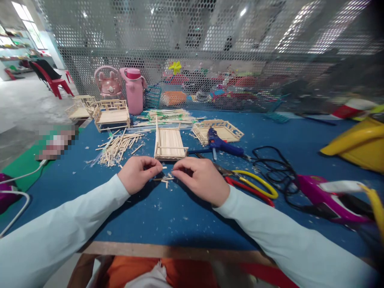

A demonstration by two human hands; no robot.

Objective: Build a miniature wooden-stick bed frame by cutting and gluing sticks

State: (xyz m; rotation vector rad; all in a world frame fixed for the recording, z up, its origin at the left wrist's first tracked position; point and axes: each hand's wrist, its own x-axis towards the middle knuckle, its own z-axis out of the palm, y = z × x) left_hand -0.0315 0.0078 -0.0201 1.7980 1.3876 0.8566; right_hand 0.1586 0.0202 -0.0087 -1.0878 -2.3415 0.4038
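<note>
My left hand (140, 174) rests low over the table, thumb and forefinger brought together. Whatever sits in that pinch is too small to make out. Opposite it, my right hand (204, 179) curls in the same way, its thumb and forefinger nearly meeting; any small piece there is hidden. Short stick offcuts (167, 179) lie scattered between the two hands. Just beyond the fingertips is a small wooden stick frame (169, 138) with a slatted floor and low rails. A blue glue gun (225, 145) lies to the right, in front of another stick model (231, 130).
Left of the frame is a pile of cut sticks (121, 148); two finished-looking stick models (112, 116) stand behind. Red-and-yellow-handled pliers (255, 185), a black cable (270, 170) and a purple tool (333, 200) lie right. A pink bottle (135, 91) stands near the mesh panel (210, 40).
</note>
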